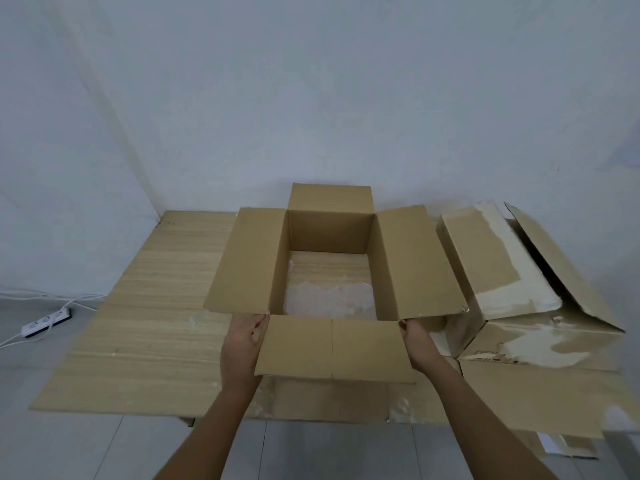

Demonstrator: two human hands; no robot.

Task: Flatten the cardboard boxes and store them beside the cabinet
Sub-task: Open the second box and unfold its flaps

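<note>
An open brown cardboard box (408,261) stands in the middle of the wooden table (138,341), all its top flaps spread outward. Its bottom is open too, and the table shows through. My left hand (244,336) grips the left near corner of the box beside the near flap (332,348). At the right near corner, my right hand (417,344) grips in the same way. A second cardboard box (491,265), worn and with torn white patches, lies tilted at the right with its flaps open. No cabinet is in view.
A white wall stands close behind the table. On the grey tiled floor at the left lies a white power strip (45,322) with cables. A flap of the worn box (540,396) hangs over the table's front right edge.
</note>
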